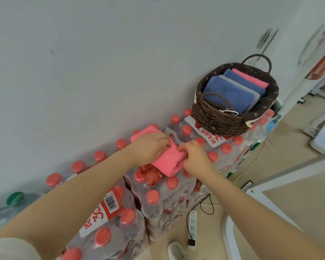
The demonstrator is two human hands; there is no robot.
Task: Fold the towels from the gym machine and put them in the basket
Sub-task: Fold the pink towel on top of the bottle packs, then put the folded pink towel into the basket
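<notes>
A pink towel (168,160), partly folded, lies on top of shrink-wrapped packs of red-capped water bottles (152,197). My left hand (150,147) presses on its far half and pinches the fold at the middle. My right hand (195,158) grips the towel's near right edge, fingers curled into the cloth. A dark brown woven basket (219,121) with two loop handles stands on the bottle packs to the right, against the wall. Inside it lie folded blue towels (233,94) and one pink towel (250,77).
The bottle packs run along a white wall (101,62). On the floor below sit a white power strip (192,228) with a black cable, a white shoe (176,250) and a white frame (281,177) at the right. Green-capped bottles (15,198) stand at far left.
</notes>
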